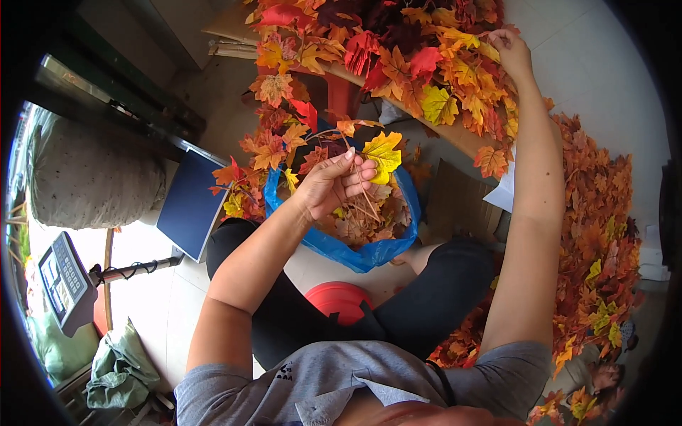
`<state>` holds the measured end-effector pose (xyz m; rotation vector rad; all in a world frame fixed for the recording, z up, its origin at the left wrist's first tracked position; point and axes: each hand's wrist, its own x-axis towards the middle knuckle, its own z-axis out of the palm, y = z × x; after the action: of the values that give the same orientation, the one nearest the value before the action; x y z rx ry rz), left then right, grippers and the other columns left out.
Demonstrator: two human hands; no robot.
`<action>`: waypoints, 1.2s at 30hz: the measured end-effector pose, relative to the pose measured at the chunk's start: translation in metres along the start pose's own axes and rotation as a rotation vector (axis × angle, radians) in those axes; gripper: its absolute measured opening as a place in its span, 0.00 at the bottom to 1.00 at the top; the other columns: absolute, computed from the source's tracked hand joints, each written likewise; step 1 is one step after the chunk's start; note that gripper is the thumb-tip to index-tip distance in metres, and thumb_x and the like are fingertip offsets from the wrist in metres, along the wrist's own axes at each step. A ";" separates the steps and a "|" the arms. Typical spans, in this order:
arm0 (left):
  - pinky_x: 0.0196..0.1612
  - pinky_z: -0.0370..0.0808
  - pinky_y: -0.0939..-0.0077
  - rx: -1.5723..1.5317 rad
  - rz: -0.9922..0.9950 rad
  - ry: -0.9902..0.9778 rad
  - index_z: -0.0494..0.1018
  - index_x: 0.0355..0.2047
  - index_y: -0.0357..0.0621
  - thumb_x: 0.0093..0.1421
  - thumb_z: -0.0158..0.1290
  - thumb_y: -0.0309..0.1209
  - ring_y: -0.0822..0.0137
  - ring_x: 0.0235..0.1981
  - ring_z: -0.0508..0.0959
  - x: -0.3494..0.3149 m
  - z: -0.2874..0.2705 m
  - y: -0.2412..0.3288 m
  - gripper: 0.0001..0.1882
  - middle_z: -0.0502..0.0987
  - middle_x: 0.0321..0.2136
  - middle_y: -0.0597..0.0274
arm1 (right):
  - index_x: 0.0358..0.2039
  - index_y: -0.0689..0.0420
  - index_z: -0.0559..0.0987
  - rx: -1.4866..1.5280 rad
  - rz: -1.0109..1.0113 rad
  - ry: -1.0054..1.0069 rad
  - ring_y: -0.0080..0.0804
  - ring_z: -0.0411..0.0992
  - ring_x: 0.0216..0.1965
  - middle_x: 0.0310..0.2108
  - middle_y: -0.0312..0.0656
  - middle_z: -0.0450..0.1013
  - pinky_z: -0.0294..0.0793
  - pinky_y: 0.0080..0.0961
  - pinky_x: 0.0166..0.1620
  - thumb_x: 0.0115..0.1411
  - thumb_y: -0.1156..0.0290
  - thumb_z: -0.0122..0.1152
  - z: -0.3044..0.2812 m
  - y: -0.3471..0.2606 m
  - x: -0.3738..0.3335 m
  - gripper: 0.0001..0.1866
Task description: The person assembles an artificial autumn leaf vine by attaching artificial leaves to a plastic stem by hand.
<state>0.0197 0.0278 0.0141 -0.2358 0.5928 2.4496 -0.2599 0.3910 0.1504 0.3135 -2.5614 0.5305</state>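
One scale display point(62, 280) stands at far left, with a dark blue panel point(188, 202) to its right. Next I find the left hand point(332, 182), thumb and fingers closed on a thin leaf stem point(371, 206) above the open blue bag point(348, 258); a yellow leaf point(383, 156) shows at the fingertips. Further right, the right hand point(509, 54) is at the leaf pile point(462, 74), fingers curled; whether they grip, I cannot tell. I judge the step as picking leaves; next calls for a sure pinch there.

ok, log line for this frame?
left hand: holds stems, yellow leaf alongside | right hand: at leaf pile, grip unclear | blue bag: open, leaves inside
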 end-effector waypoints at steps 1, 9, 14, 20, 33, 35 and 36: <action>0.45 0.77 0.70 -0.001 0.002 -0.001 0.71 0.36 0.41 0.64 0.46 0.37 0.66 0.40 0.78 0.000 -0.002 -0.002 0.11 0.77 0.39 0.56 | 0.36 0.53 0.79 -0.001 -0.002 0.000 0.29 0.75 0.34 0.31 0.36 0.77 0.71 0.26 0.39 0.59 0.60 0.55 -0.002 0.000 -0.001 0.11; 0.46 0.76 0.74 0.206 0.053 0.062 0.69 0.37 0.41 0.66 0.41 0.35 0.67 0.43 0.77 0.005 -0.005 -0.015 0.12 0.76 0.42 0.55 | 0.38 0.57 0.78 0.010 0.357 -0.102 0.30 0.74 0.35 0.33 0.39 0.77 0.70 0.25 0.41 0.59 0.63 0.54 -0.038 0.012 -0.023 0.12; 0.45 0.76 0.74 0.209 0.058 0.036 0.70 0.37 0.40 0.65 0.43 0.36 0.67 0.42 0.78 0.004 -0.004 -0.017 0.12 0.77 0.40 0.56 | 0.38 0.60 0.77 0.249 0.308 -0.050 0.24 0.73 0.37 0.35 0.37 0.77 0.69 0.21 0.43 0.58 0.66 0.55 -0.027 0.026 -0.034 0.12; 0.43 0.75 0.76 0.259 0.092 0.065 0.71 0.36 0.41 0.64 0.46 0.38 0.70 0.39 0.78 0.004 -0.003 -0.014 0.12 0.78 0.37 0.59 | 0.41 0.64 0.74 0.697 0.401 0.100 0.22 0.71 0.38 0.35 0.38 0.76 0.67 0.17 0.45 0.62 0.69 0.53 -0.039 -0.005 -0.053 0.11; 0.41 0.78 0.72 0.451 0.298 0.237 0.68 0.31 0.36 0.63 0.49 0.33 0.65 0.36 0.79 0.016 -0.018 -0.031 0.10 0.78 0.33 0.53 | 0.33 0.65 0.74 0.865 0.156 -0.826 0.23 0.75 0.32 0.28 0.39 0.75 0.74 0.19 0.37 0.57 0.79 0.55 0.006 -0.220 -0.276 0.04; 0.40 0.79 0.72 0.447 0.295 0.240 0.68 0.31 0.36 0.63 0.49 0.32 0.65 0.36 0.79 0.017 -0.018 -0.035 0.10 0.78 0.33 0.52 | 0.32 0.63 0.75 0.793 0.115 -0.729 0.27 0.76 0.30 0.29 0.41 0.75 0.74 0.20 0.35 0.54 0.81 0.56 0.021 -0.217 -0.282 0.04; 0.40 0.79 0.72 0.429 0.294 0.216 0.68 0.31 0.36 0.63 0.49 0.32 0.65 0.35 0.79 0.015 -0.016 -0.037 0.10 0.78 0.34 0.52 | 0.31 0.63 0.75 0.755 0.077 -0.619 0.29 0.76 0.30 0.29 0.42 0.75 0.74 0.21 0.34 0.54 0.81 0.56 0.024 -0.217 -0.284 0.04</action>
<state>0.0297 0.0549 -0.0175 -0.2529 1.3068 2.5097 0.0387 0.2201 0.0513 0.7281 -2.8323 1.6485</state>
